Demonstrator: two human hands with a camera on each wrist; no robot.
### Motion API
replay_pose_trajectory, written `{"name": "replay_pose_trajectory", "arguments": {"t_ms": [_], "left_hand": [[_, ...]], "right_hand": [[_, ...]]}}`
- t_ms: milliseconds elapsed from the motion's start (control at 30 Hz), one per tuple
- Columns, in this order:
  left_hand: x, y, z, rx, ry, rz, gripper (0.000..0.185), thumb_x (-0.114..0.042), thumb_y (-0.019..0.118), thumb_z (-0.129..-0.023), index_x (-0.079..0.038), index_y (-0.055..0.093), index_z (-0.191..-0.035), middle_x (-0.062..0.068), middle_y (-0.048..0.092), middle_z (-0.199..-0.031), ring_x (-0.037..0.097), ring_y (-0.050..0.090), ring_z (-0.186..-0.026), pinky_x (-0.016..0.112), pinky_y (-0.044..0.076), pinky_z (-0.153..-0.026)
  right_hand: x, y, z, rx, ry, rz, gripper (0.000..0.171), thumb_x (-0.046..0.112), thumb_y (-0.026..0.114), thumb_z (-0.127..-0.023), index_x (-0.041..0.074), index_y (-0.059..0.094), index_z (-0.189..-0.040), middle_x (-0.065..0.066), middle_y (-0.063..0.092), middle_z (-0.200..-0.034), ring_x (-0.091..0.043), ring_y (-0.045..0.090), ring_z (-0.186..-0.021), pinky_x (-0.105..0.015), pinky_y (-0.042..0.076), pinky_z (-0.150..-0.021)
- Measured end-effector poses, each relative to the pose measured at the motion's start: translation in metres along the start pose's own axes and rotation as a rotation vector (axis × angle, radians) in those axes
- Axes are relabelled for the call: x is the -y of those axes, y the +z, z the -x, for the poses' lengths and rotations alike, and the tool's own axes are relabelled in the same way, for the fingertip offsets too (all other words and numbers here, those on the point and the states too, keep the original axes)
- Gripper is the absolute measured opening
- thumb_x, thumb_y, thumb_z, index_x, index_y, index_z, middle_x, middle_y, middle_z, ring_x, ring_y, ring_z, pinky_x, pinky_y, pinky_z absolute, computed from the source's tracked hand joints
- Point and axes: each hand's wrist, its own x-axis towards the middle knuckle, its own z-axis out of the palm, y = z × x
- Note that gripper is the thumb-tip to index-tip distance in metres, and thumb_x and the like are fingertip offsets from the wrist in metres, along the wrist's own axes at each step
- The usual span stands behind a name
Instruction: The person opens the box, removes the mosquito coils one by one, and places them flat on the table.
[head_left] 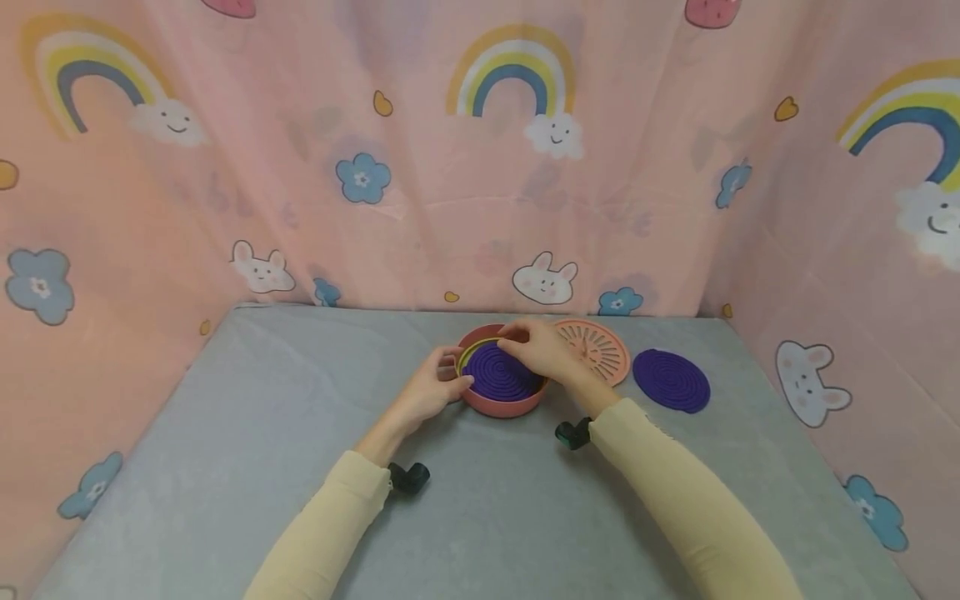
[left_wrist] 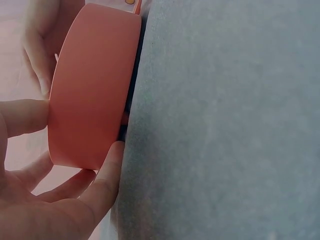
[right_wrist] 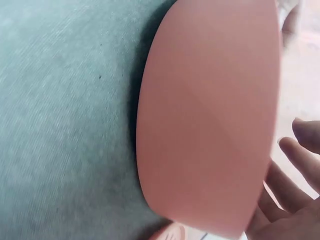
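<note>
A round pink container [head_left: 501, 403] stands on the grey table [head_left: 300, 433], and a purple coiled coaster [head_left: 498, 372] lies in it over a yellow-green one [head_left: 467, 352]. My left hand [head_left: 448, 382] grips the container's left side; in the left wrist view the thumb and fingers [left_wrist: 107, 180] curl round its wall [left_wrist: 92, 85]. My right hand [head_left: 527, 343] reaches over the far right rim, fingertips touching the purple coaster's far edge. In the right wrist view its fingers [right_wrist: 300, 165] lie loosely spread beside the container wall [right_wrist: 210, 115].
A pink slotted lid [head_left: 597, 350] lies flat just right of the container. A second purple coaster [head_left: 671, 380] lies further right. Pink patterned curtains [head_left: 480, 167] close the table in at the back and on both sides.
</note>
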Motion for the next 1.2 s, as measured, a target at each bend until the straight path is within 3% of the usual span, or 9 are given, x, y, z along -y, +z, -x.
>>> {"name": "replay_pose_trajectory", "arguments": {"t_ms": [167, 467, 733, 1200], "left_hand": [[0.000, -0.001, -0.001, 0.001, 0.009, -0.006, 0.055, -0.023, 0.067, -0.090, -0.015, 0.042, -0.139, 0.013, 0.041, -0.140, 0.029, 0.047, -0.125, 0.037, 0.052, -0.087], [0.001, -0.002, -0.003, 0.008, 0.002, 0.000, 0.057, -0.023, 0.067, -0.090, -0.015, 0.041, -0.140, 0.012, 0.040, -0.141, 0.029, 0.046, -0.126, 0.038, 0.051, -0.089], [0.001, -0.003, -0.002, 0.032, -0.001, 0.039, 0.058, -0.021, 0.066, -0.091, -0.014, 0.039, -0.142, 0.015, 0.038, -0.143, 0.031, 0.045, -0.127, 0.039, 0.051, -0.089], [-0.002, -0.003, 0.000, 0.040, 0.000, 0.049, 0.057, -0.020, 0.066, -0.090, -0.013, 0.040, -0.141, 0.014, 0.039, -0.142, 0.029, 0.047, -0.126, 0.036, 0.052, -0.086]], "right_hand": [[-0.001, 0.010, -0.009, 0.008, -0.013, 0.021, 0.032, 0.027, 0.061, -0.094, 0.010, 0.063, -0.121, -0.010, 0.061, -0.119, -0.027, 0.055, -0.112, -0.047, 0.044, -0.096], [-0.007, 0.018, -0.019, 0.037, -0.050, 0.121, 0.033, 0.025, 0.063, -0.092, 0.008, 0.064, -0.119, -0.009, 0.063, -0.117, -0.026, 0.056, -0.111, -0.046, 0.043, -0.098], [-0.004, 0.014, -0.013, 0.055, -0.045, 0.087, 0.033, 0.022, 0.065, -0.090, 0.007, 0.064, -0.120, -0.011, 0.061, -0.122, -0.028, 0.054, -0.117, -0.048, 0.040, -0.101], [-0.008, 0.011, -0.011, 0.050, -0.067, 0.033, 0.030, 0.020, 0.066, -0.090, 0.008, 0.066, -0.117, -0.008, 0.064, -0.117, -0.025, 0.058, -0.109, -0.044, 0.045, -0.097]]}}
